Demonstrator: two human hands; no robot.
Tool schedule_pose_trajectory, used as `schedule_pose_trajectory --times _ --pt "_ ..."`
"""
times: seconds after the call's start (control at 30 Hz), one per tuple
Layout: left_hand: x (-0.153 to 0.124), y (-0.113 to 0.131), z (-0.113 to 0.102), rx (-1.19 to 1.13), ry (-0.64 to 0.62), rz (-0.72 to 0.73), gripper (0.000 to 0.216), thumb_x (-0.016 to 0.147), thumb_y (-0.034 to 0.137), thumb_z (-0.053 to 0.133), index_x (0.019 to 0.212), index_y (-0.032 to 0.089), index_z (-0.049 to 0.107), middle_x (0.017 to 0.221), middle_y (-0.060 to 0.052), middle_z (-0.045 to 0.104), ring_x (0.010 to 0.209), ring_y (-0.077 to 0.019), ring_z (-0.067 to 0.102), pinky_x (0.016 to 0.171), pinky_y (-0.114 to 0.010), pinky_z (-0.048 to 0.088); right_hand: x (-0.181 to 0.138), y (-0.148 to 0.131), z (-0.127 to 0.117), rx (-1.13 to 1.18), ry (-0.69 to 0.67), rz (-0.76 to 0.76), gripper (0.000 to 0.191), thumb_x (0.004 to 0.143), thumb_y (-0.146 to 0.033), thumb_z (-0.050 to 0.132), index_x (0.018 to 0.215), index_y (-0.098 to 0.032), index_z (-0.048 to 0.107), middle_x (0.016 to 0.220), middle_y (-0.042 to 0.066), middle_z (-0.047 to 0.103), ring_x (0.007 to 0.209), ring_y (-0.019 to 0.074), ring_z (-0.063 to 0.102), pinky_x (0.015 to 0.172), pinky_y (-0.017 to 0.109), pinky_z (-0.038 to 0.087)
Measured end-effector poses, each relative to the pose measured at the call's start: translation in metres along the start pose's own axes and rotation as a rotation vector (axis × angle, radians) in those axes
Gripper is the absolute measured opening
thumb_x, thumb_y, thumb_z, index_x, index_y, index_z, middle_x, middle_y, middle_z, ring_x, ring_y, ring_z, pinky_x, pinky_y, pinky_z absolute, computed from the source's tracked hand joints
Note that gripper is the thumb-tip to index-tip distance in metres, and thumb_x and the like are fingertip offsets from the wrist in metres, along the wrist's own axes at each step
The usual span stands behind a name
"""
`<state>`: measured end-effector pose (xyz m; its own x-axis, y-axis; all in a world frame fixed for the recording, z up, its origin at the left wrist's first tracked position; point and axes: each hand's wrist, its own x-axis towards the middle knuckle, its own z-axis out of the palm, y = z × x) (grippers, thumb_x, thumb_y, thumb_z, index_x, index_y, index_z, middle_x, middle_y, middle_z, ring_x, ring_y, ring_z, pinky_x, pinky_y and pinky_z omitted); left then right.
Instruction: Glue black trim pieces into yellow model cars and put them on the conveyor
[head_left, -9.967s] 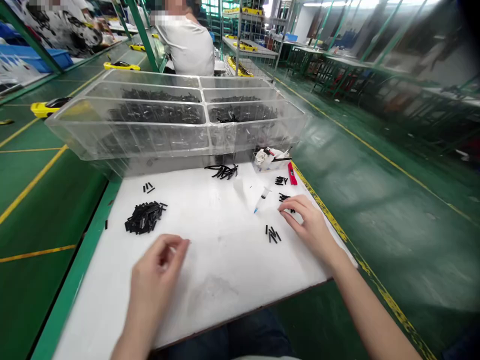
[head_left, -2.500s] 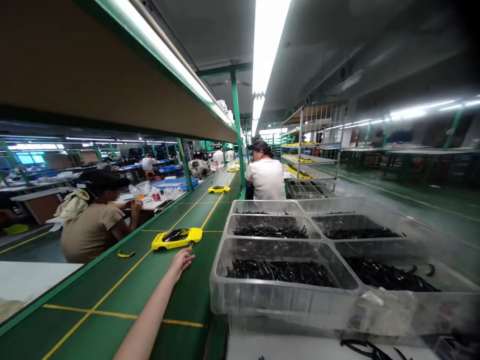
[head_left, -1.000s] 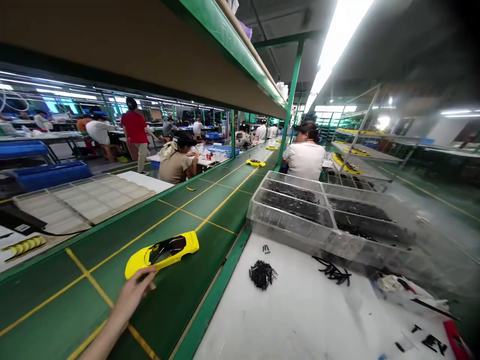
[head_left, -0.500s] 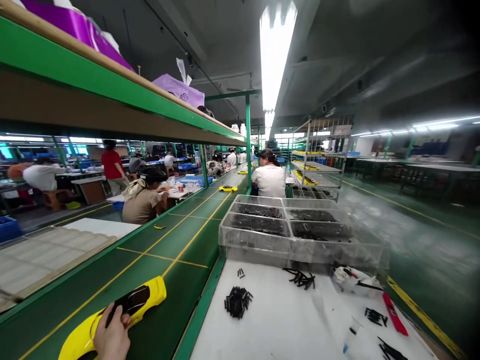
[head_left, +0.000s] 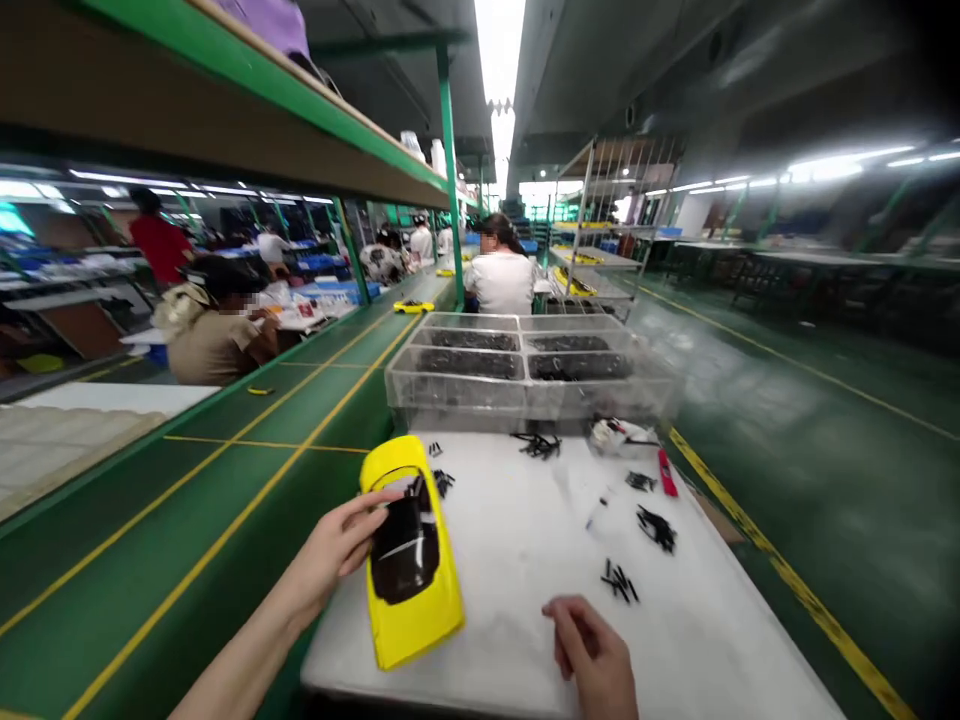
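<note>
My left hand (head_left: 349, 540) grips a yellow toy car body (head_left: 420, 630) with a dark window panel (head_left: 409, 545), thumb and fingers closed at its left side. The car stands tilted above the left edge of the white tabletop (head_left: 510, 560). At the front of the table is my right hand (head_left: 592, 655), its fingers curled in with nothing showing between them. Just beyond it lies a small group of black strips (head_left: 619, 581). Another pile of black pieces (head_left: 442, 484) is partly hidden behind the car.
A clear divided bin (head_left: 465, 390) with black parts stands at the table's back. A red-handled tool (head_left: 667, 473) and more black pieces (head_left: 657, 530) lie at right. Along the left runs a green conveyor belt (head_left: 225, 500) carrying another yellow car (head_left: 413, 307). A co-worker in white (head_left: 504, 275) sits ahead.
My left hand has brought the yellow car body from the belt rightward to the table, turning it more upright. My right hand has come into view. The camera has turned rightward and down.
</note>
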<state>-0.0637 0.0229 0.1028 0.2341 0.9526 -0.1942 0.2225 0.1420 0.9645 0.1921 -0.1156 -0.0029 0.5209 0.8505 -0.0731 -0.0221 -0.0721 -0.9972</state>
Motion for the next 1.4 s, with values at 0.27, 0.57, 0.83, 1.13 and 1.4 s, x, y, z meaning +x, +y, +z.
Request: schedule_pose_trajectory --times 0.27,0.57,0.83,1.13,1.4 --pt "0.058 -0.025 0.111 0.045 -0.465 -0.084 0.058 0.070 0.054 0.071 0.107 0.010 0.070 0.049 0.010 0.035 0.041 -0.0048 0.022 0.045 -0.024 0.010 0.005 0.000 -0.059 -0.095 0.134 0.011 0.051 0.079 -0.065 0.059 0.079 -0.015 0.067 0.053 -0.002 0.046 0.048 0.0127 0.042 0.045 0.025 0.034" --pt "0.058 -0.034 0.107 0.046 -0.377 -0.076 0.057 0.077 0.052 0.063 0.117 0.010 0.065 0.050 0.010 0.034 0.042 -0.0060 0.024 0.044 -0.023 0.013 0.075 -0.022 -0.005 -0.523 -0.152 -0.184 0.026 0.083 -0.043 0.060 0.071 -0.020 0.060 0.055 -0.003 0.053 0.053 0.0139 0.049 0.053 0.025 0.035" --pt "0.055 -0.036 0.091 0.089 -0.405 -0.056 0.058 0.083 0.050 0.058 0.127 0.012 0.060 0.051 0.007 0.048 0.039 -0.0080 0.037 0.046 -0.023 0.031 0.094 -0.054 -0.018 -0.824 -0.185 -0.301 0.008 0.083 -0.026 0.060 0.076 -0.022 0.056 0.076 0.001 0.058 0.059 0.0137 0.046 0.056 0.027 0.029" --pt "0.054 -0.072 0.093 0.276 0.006 0.161 0.047 0.080 0.038 0.059 0.124 0.020 0.054 0.099 -0.004 0.050 0.066 -0.0125 0.050 0.071 -0.032 0.047 0.150 -0.057 -0.011 -0.878 0.099 -0.253 0.027 0.087 -0.031 0.058 0.107 -0.014 0.057 0.059 0.000 0.056 0.060 0.0216 0.058 0.064 0.032 0.038" --pt "0.023 -0.067 0.043 0.651 0.292 0.442 0.041 0.087 0.047 0.060 0.121 0.026 0.059 0.106 -0.006 0.052 0.086 -0.0205 0.059 0.085 -0.038 0.051 0.192 -0.061 -0.003 -0.656 0.031 -0.244 0.023 0.075 -0.041 0.065 0.078 -0.019 0.055 0.066 0.002 0.059 0.071 0.0206 0.061 0.072 0.034 0.045"
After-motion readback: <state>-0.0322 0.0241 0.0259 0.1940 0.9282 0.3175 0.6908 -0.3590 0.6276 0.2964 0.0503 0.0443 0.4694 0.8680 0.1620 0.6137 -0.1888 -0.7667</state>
